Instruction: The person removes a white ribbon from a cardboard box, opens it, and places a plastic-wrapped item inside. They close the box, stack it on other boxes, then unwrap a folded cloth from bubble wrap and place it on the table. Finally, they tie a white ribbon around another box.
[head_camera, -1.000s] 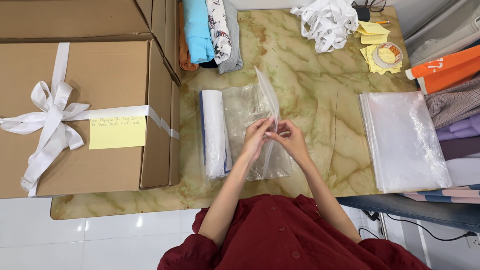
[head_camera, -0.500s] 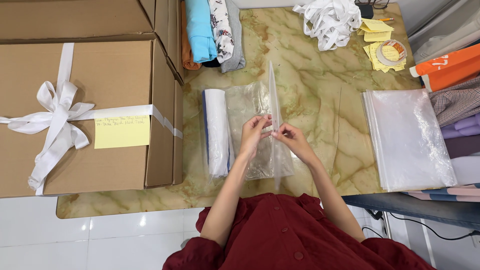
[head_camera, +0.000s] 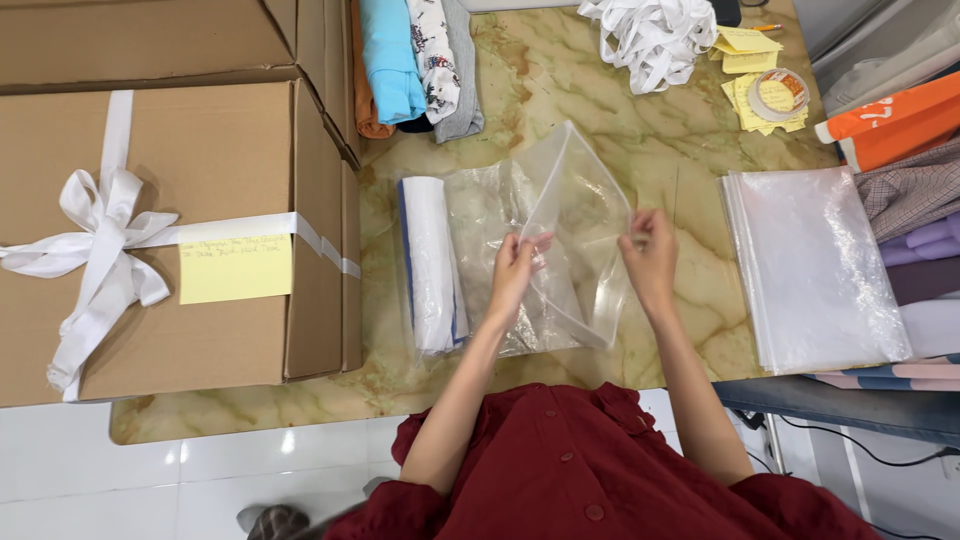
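Observation:
A clear plastic zip bag (head_camera: 570, 215) is held over the marble table (head_camera: 530, 90), its mouth spread wide. My left hand (head_camera: 515, 268) pinches one side of the bag's mouth and my right hand (head_camera: 650, 255) pinches the other side. A folded white garment with a blue edge (head_camera: 430, 262) lies inside the bag's far end, to the left of my left hand.
A cardboard box tied with white ribbon and a yellow note (head_camera: 170, 235) fills the left. Folded clothes (head_camera: 415, 60) sit at the back. A stack of clear bags (head_camera: 815, 265) lies to the right; ribbon bundle (head_camera: 650, 35), yellow notes and a tape roll (head_camera: 775, 95) beyond.
My hands have moved apart, pulling the bag's mouth from closed together to wide open.

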